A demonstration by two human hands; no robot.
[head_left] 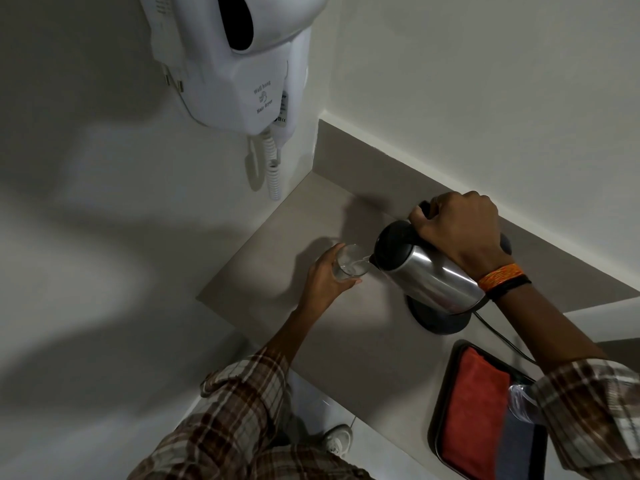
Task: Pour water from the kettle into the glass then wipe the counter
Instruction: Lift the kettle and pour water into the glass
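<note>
A steel kettle with a black lid is tilted to the left, spout over a clear glass. A thin stream of water runs from the spout into the glass. My right hand grips the kettle's black handle from above. My left hand wraps around the glass, which stands on the grey counter. A red cloth lies folded in a dark tray at the lower right.
The kettle's black base sits on the counter with its cord trailing right. The dark tray also holds a grey cloth and a plastic wrapper. A white wall-hung hair dryer hangs above the counter's far corner.
</note>
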